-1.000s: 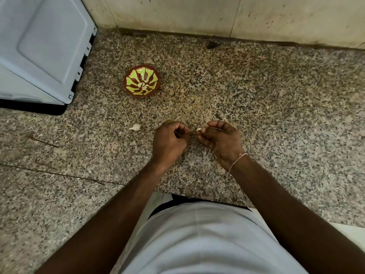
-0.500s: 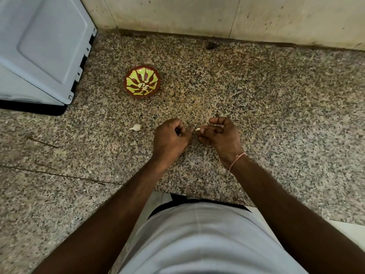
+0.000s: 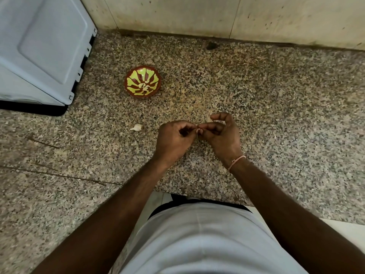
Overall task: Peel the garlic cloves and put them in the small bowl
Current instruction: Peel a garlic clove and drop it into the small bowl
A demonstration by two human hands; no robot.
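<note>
A small red-brown bowl with a yellow-green pattern stands on the granite counter, with pale peeled garlic pieces at its centre. An unpeeled garlic clove lies loose on the counter, left of my hands. My left hand and my right hand meet fingertip to fingertip over the counter's middle. Both pinch a small garlic clove between them, and only a pale sliver of it shows. My right wrist wears a thin pink thread.
A light blue-grey appliance fills the back left corner. A tiled wall runs along the back of the counter. The counter's front edge lies just before my body.
My hands have closed together, fingertips now touching around the clove. The right hand's fingers have curled in more. The bowl and the loose clove have not moved.
</note>
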